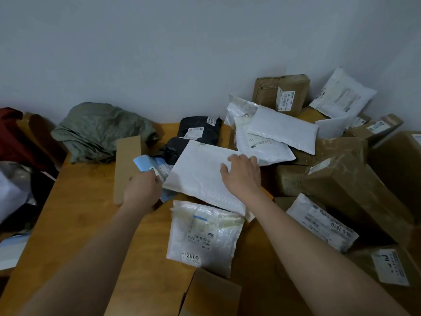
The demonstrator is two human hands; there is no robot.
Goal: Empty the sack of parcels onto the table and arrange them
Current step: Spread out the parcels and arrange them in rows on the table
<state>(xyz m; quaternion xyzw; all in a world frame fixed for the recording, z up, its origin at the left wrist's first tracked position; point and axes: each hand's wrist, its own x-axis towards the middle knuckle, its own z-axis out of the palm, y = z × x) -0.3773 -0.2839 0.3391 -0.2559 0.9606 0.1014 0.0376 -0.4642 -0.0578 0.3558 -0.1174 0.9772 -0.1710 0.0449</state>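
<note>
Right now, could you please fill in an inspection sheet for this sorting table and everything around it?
Surface: wooden table, bare along its left side.
Job's things: green sack lies crumpled at the back left; large white mailer in the middle; clear bag nearer the person; black bags behind; brown boxes and white mailers piled at the right.
Clutter: flat cardboard piece beside the left hand.
Grippers: left hand grips a blue-and-white packet; right hand rests open on the large white mailer.
Cables: nothing seen.
Surroundings: pale wall behind; red fabric and bags left of the table.
</note>
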